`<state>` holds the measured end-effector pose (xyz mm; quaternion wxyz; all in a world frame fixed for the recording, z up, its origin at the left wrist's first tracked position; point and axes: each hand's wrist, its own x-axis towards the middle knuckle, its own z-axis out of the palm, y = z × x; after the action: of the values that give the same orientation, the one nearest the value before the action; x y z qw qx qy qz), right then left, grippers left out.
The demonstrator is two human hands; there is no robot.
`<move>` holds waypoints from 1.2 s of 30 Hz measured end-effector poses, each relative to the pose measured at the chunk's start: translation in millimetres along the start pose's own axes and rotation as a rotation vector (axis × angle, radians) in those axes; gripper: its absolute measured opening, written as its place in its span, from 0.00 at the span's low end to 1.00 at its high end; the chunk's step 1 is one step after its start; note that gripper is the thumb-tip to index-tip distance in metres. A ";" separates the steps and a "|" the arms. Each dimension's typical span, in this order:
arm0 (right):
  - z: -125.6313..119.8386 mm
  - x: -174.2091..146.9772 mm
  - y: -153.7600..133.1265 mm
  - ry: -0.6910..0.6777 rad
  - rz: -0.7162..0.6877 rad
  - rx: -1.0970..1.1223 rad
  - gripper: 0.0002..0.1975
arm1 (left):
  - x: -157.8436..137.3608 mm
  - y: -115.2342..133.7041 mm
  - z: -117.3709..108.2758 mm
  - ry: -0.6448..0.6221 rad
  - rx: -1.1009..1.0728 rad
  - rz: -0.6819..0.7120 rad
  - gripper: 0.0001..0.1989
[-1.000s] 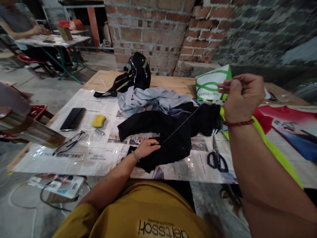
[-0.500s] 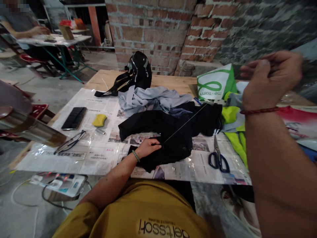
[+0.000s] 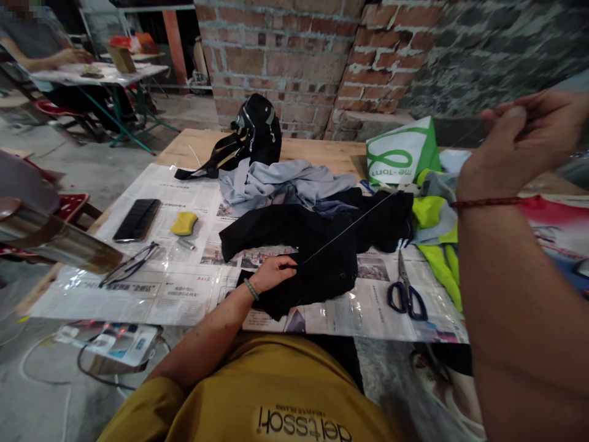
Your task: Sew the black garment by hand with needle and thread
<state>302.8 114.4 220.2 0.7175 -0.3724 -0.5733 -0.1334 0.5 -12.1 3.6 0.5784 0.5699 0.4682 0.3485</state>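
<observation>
My left hand lies on a dark black garment, its thumb and fingers pinching the fabric. From beside those fingertips a pale taut thread slants up to the right. My right hand is raised high above the table's right side, fingers pinched together at the thread's far end; whether a needle is in them is too small to see. Dark-handled scissors lie to the right of the garment, blades pointing away from me.
Newspaper under clear plastic covers the table. Around it are a grey garment, black bag, green-white bag, neon clothing, phone, yellow sponge, glasses and a bottle. A person sits behind.
My right hand has moved further right, drawing the thread out along its slant. My left hand stays on the black garment, nearly still.
</observation>
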 end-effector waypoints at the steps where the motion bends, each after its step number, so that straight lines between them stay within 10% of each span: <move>1: 0.4 -3.4 0.3 -0.002 0.007 -0.031 0.10 | 0.0 -0.1 -0.2 0.006 -0.012 -0.011 0.07; 13: 11.9 -173.9 -47.1 -0.817 0.193 0.023 0.07 | 1.2 -3.0 -3.4 0.052 0.009 -0.017 0.08; 20: 3.9 -223.8 -53.2 -1.184 0.006 0.048 0.13 | 1.7 -4.1 -2.7 0.038 0.008 0.044 0.07; 27: 4.7 -238.1 -56.9 -1.322 -0.201 -0.038 0.15 | 0.7 -4.0 -3.6 0.032 0.023 0.077 0.07; 36: 0.7 -238.7 -53.2 -1.301 -0.093 0.104 0.13 | 1.4 -2.3 -5.2 0.034 0.063 0.083 0.07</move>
<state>196.1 22.1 20.5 0.2345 -0.3166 -0.9117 0.1162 -4.3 -9.3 1.6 0.5373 0.6007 0.4647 0.3667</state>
